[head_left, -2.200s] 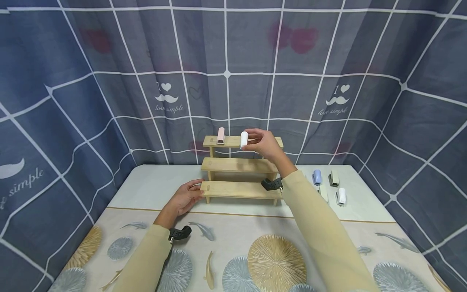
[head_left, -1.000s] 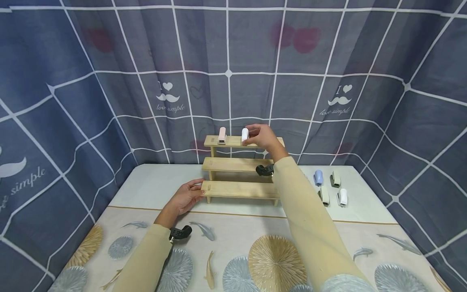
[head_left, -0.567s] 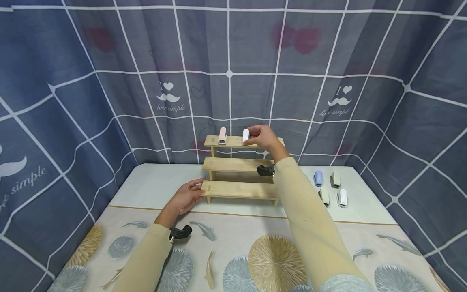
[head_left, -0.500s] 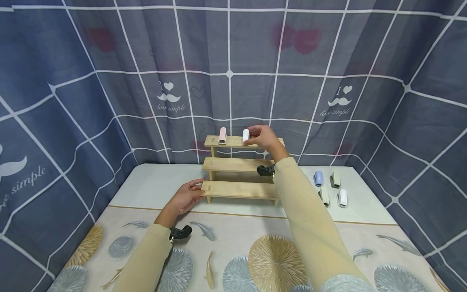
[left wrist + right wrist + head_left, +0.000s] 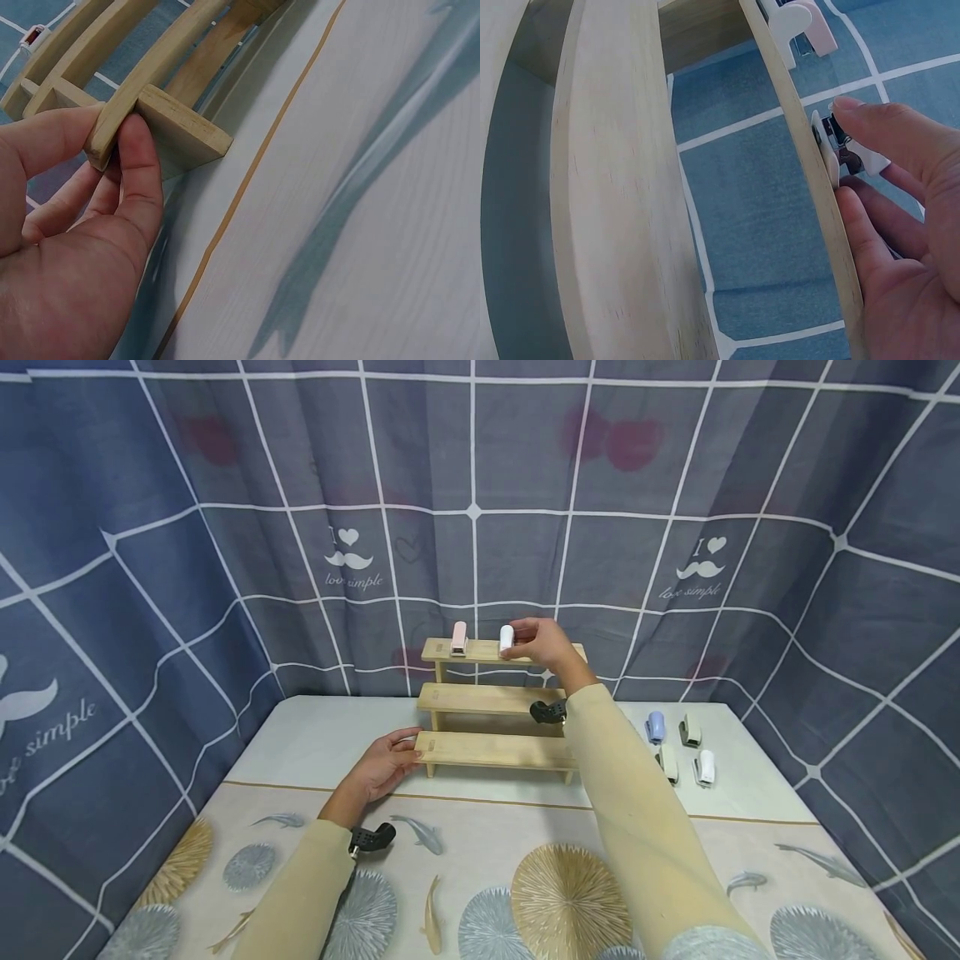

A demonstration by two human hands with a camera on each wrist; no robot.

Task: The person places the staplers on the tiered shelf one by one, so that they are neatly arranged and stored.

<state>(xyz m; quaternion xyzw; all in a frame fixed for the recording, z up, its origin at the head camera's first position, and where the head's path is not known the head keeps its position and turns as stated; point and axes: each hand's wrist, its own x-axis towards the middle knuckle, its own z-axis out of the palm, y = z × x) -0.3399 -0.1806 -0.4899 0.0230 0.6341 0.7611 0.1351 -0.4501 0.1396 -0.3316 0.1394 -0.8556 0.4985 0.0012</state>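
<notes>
A three-step wooden display rack (image 5: pixel 491 697) stands on the table against the curtain. My left hand (image 5: pixel 382 767) pinches the left end of its lowest step between thumb and fingers, seen close in the left wrist view on the step end (image 5: pixel 112 124). Up at the top step, my right hand (image 5: pixel 546 646) grips a small white stapler (image 5: pixel 506 640) from its right side. In the right wrist view the base of this stapler (image 5: pixel 855 156) is right at the board, thumb on one side and fingers on the other. A pink stapler (image 5: pixel 459 638) sits to its left on the same step.
Several more staplers are on the table to the right: a blue one (image 5: pixel 655 727), a pale green one (image 5: pixel 690 730), a second pale green one (image 5: pixel 667 763) and a white one (image 5: pixel 704 767). A patterned cloth (image 5: pixel 300 893) covers the front.
Since about two seconds ago, my right hand has brought the white stapler from in front of the top step back onto it. Over the last half second both hands are nearly still.
</notes>
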